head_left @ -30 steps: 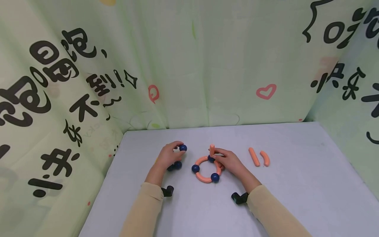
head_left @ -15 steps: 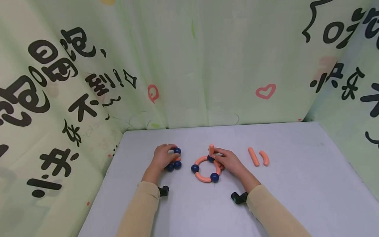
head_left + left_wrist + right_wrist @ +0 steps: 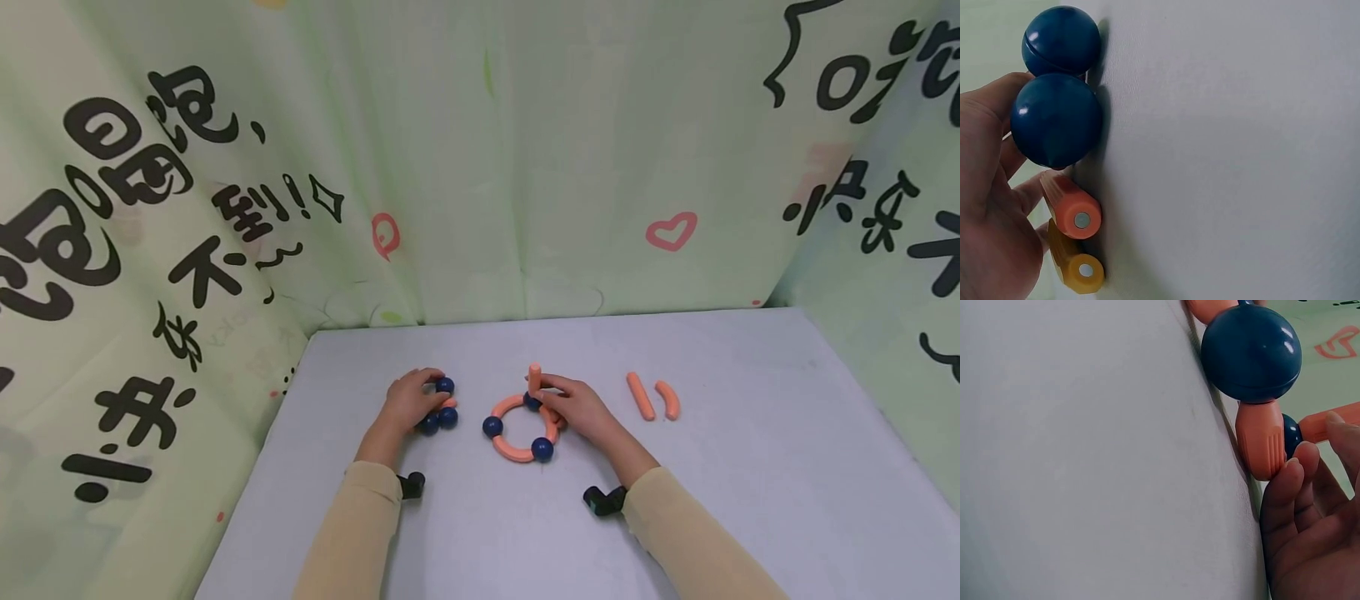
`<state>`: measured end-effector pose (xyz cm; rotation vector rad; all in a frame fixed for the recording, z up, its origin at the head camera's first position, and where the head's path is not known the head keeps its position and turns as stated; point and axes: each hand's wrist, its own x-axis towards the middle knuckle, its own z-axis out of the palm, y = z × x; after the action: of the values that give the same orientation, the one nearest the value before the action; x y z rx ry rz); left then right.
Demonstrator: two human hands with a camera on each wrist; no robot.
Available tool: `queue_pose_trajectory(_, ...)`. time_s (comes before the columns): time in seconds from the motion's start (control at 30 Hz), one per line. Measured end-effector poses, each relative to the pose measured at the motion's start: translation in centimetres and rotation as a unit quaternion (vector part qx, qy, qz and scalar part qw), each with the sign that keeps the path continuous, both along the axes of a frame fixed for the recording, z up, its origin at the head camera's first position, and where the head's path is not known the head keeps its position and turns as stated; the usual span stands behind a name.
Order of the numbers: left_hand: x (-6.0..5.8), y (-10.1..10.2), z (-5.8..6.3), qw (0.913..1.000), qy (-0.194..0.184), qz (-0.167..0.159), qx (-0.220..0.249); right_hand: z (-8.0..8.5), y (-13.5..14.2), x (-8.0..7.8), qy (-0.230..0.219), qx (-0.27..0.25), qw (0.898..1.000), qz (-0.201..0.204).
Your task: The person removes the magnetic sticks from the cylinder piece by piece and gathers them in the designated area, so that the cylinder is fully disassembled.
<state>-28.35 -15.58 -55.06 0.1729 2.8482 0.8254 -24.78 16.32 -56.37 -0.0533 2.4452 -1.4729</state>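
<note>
In the head view my left hand (image 3: pixel 405 400) is at the left, holding a blue magnetic ball (image 3: pixel 445 385) between fingers and thumb. Two more blue balls (image 3: pixel 1057 120) lie beside its palm, along with an orange stick (image 3: pixel 1079 212) and a yellow stick (image 3: pixel 1082 272) with metal ends. My right hand (image 3: pixel 573 404) pinches an upright orange stick (image 3: pixel 535 379), whose lower end meets a blue ball (image 3: pixel 532 401) of a ring. Curved orange sticks (image 3: pixel 512 451) and three blue balls form this ring, flat on the table. Fingertips of the right hand touch a curved stick (image 3: pixel 1261 440).
A straight orange stick (image 3: pixel 641 396) and a curved orange one (image 3: pixel 667 400) lie right of the right hand. The white table (image 3: pixel 750 467) ends at a printed green curtain (image 3: pixel 450 167) behind and at the sides. Black cameras (image 3: pixel 603 501) sit on both wrists.
My left hand has moved left and down with its blue ball, toward the other two balls. My right hand keeps its hold on the upright stick.
</note>
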Motion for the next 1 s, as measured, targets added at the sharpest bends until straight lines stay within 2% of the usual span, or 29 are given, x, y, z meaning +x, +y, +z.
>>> queue_pose_trajectory(0.13, -0.1, 0.1, 0.0, 0.9999, 0.012, -0.005, -0.011, -0.1, 0.0, -0.1, 0.000, 0.002, 1.000, -0.005)
queue_pose_trajectory(0.2, 0.0, 0.2, 0.1, 0.9989, 0.041, -0.008, -0.021, -0.2, 0.0, -0.1, 0.000, 0.001, 1.000, -0.006)
queue_pose_trajectory(0.33, 0.9, 1.1, 0.8, 0.9909, 0.133, -0.006, -0.020, -0.2, 0.0, -0.1, 0.002, 0.001, 1.000, -0.003)
queue_pose_trajectory(0.43, 2.1, 2.5, 1.8, 0.9860, 0.166, -0.011, -0.006, -0.2, -0.1, -0.1, -0.004, -0.004, 1.000, -0.005)
queue_pose_trajectory(0.5, 3.2, 3.5, 2.3, 0.9872, 0.158, -0.024, 0.004, -0.1, -0.1, -0.1, -0.009, -0.007, 1.000, -0.009)
queue_pose_trajectory(0.6, 4.6, 4.9, 2.6, 0.9922, 0.116, -0.046, 0.010, -0.2, -0.2, -0.1, -0.008, 0.002, 1.000, -0.012)
queue_pose_trajectory(0.7, 5.6, 5.8, 2.0, 0.9952, 0.071, -0.064, 0.020, -0.3, -0.2, -0.1, 0.005, 0.017, 1.000, -0.010)
queue_pose_trajectory(0.8, 6.2, 6.4, 1.1, 0.9960, 0.042, -0.073, 0.030, -0.3, -0.2, -0.1, 0.013, 0.019, 1.000, -0.006)
queue_pose_trajectory(0.87, 6.5, 6.6, 0.6, 0.9958, 0.036, -0.077, 0.036, -0.3, -0.1, -0.1, 0.016, 0.014, 1.000, -0.004)
queue_pose_trajectory(1.0, 6.9, 7.1, 0.1, 0.9948, 0.049, -0.085, 0.025, -0.2, -0.1, -0.1, 0.027, 0.012, 1.000, 0.002)
